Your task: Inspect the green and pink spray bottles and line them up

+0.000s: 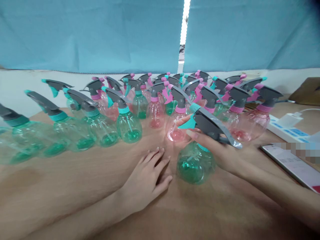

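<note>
My right hand (212, 146) is closed around the neck of a green spray bottle (196, 165), which tilts slightly over the table. This bottle has a grey trigger head with a teal nozzle, a teal trigger and a silvery strip along its top. My left hand (152, 170) lies on the tabletop to the left of that bottle, fingers stretched out, holding nothing. Just beyond my hands stand a pink spray bottle (176, 126) and a green spray bottle (130, 128), both with grey heads.
Several green spray bottles (86, 133) line the left side, and more pink and green ones crowd the back. On the right lie a phone (290, 165) and a white power strip (287, 130) with a charger (291, 119). A blue curtain (100, 36) hangs behind the wooden table (82, 186).
</note>
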{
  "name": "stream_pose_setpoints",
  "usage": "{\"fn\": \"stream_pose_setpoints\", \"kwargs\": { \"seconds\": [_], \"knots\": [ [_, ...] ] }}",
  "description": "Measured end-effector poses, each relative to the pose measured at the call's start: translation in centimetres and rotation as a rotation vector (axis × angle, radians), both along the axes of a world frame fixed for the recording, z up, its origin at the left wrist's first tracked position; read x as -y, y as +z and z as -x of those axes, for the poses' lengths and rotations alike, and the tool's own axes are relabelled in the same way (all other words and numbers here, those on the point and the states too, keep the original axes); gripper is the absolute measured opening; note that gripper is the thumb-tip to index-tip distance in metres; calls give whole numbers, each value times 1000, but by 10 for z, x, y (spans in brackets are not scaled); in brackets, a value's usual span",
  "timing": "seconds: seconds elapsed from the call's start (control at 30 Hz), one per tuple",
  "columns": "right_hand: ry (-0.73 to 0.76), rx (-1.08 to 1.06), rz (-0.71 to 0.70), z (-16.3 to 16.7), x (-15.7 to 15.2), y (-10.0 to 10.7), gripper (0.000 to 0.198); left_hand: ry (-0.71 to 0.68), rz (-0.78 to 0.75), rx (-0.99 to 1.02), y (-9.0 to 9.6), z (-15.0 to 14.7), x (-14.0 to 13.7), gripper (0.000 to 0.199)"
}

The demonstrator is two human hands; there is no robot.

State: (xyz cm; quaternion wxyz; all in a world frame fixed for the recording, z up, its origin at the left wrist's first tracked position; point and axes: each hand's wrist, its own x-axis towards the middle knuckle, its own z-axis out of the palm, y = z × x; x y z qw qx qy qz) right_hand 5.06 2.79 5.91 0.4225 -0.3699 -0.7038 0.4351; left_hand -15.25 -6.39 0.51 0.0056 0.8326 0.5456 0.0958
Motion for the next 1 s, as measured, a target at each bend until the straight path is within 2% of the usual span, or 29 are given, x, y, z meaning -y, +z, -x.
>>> {"fn": "stream_pose_setpoints", "kwargs": {
  "seconds": [0.23,0.5,0.77,1.0],
  "knots": [
    [38,-24,-46,0,-1,-2,22,9,2,-5,-1,0,-1,49],
    [28,-31,-25,-4,-8,-13,11,1,1,-7,-3,1,0,49],
    [37,-16,-31,-1,-5,-5,23,8,9,-13,0,0,-2,49],
    [26,-21,-63,-2,-7,-7,16,1,-7,-1,-3,1,-1,49]
  ]
}}
